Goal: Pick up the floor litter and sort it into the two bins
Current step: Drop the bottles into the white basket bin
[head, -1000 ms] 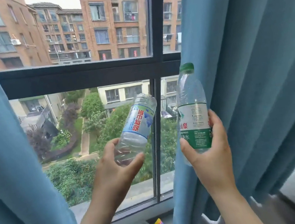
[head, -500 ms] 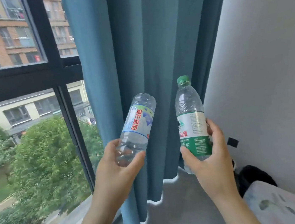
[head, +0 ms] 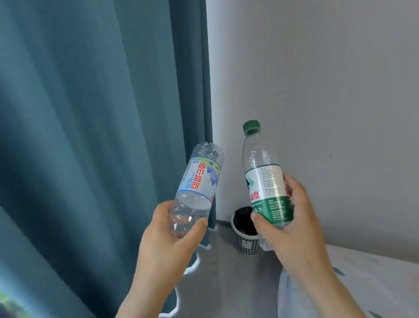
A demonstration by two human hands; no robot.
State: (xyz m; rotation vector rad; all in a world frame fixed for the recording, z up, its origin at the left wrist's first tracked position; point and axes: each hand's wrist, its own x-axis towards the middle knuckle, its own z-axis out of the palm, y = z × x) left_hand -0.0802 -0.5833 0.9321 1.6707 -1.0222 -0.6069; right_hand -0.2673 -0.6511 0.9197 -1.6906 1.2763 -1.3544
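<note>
My left hand (head: 168, 243) grips the lower end of a clear plastic bottle with a blue and white label (head: 198, 181), tilted up to the right. My right hand (head: 287, 223) holds a second clear bottle with a green cap and green label (head: 265, 178), upright. Just behind and below the green-label bottle, a small bin with a white mesh wall and a black liner (head: 248, 244) stands on the grey floor in the corner. Only one bin is in view.
A teal curtain (head: 80, 122) hangs down the left half and reaches the grey floor (head: 224, 289). A pale wall (head: 338, 77) fills the right. A bed with a leaf-print sheet (head: 377, 288) sits at the lower right. A strip of window shows at the bottom left.
The view has swung right, away from the window, to the curtain, the wall corner and the bin. Both hands still hold their bottles the same way.
</note>
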